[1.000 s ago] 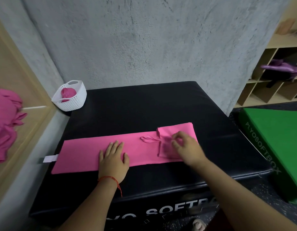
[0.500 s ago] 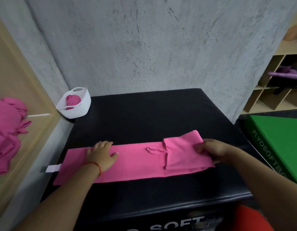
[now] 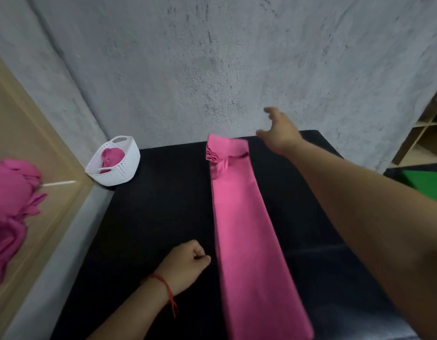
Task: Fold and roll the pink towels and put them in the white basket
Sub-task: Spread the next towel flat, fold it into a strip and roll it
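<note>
Folded pink towel (image 3: 246,229) lies flat as one long narrow strip on the black padded table (image 3: 163,217), running from the near edge straight away toward the grey wall (image 3: 212,57). Its far end is doubled back into a thicker layered flap, with a small loop (image 3: 223,165) showing just below it. Left hand (image 3: 185,263) rests on the table just beside the strip's left edge, fingers curled into a loose fist with nothing visible in it; whether the thumb touches the cloth I cannot tell. Red string (image 3: 163,283) round that wrist. Right hand (image 3: 281,133) is stretched out past the far end of the towel, slightly to its right — fingers spread wide, holding nothing, somewhat blurred. White basket (image 3: 119,168) stands at the far left corner of the table against the wall, well apart from the strip, with a rolled pink towel (image 3: 111,157) inside. Heap of loose pink towels (image 3: 11,207) on the wooden ledge (image 3: 53,192) at left. Green box (image 3: 426,185) at the right edge.
</note>
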The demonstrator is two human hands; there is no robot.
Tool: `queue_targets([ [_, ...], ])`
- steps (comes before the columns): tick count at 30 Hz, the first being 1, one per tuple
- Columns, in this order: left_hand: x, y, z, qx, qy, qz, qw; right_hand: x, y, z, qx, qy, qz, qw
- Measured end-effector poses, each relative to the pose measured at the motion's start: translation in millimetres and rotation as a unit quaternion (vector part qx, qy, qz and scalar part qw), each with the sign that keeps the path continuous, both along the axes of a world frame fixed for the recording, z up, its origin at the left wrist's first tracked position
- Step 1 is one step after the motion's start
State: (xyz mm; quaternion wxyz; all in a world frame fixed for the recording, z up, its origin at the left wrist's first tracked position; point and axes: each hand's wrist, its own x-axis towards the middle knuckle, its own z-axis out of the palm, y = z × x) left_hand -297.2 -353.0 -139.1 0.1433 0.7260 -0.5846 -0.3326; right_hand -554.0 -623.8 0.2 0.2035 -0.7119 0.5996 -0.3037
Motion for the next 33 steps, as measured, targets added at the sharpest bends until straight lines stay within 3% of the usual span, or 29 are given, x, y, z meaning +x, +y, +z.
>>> queue_targets([
  [5, -25.3, 16.6, -8.9, -0.057, -0.015, 0.049, 0.997, -16.3, 41.0, -60.6, 0.085, 0.037, 0.024, 0.995],
  [13, -65.4, 61.2, -24.9, -0.076, -0.051, 0.027, 0.995, -61.9, 145.9, -125.1, 0.253, 0.032, -0.025, 0.967],
  [16, -89.4, 80.1, -23.0, -0.068, -0.061, 0.035, 0.995, -72.5, 199.7, -132.7, 0.277, 0.031, -0.035, 0.96],
  [20, -112.2, 94.8, -18.2, -0.032, -0.101, 0.031, 0.994, -81.2, 262.1, -141.1, 0.246, 0.1, -0.022, 0.964],
  [25, -119.0, 97.8, -20.9, 0.019, -0.066, 0.035, 0.997, -91.6, 326.9, -155.3, 0.228, -0.112, 0.024, 0.967],
  [28, -112.2, 106.6, -17.6, -0.027, 0.011, 0.053, 0.998, -99.3, 351.4, -171.5, 0.172, -0.189, 0.054, 0.965],
  [33, -102.3, 129.4, -26.3, -0.078, 0.048, 0.054, 0.994, -99.8, 366.9, -179.6, 0.217, -0.293, 0.073, 0.928],
])
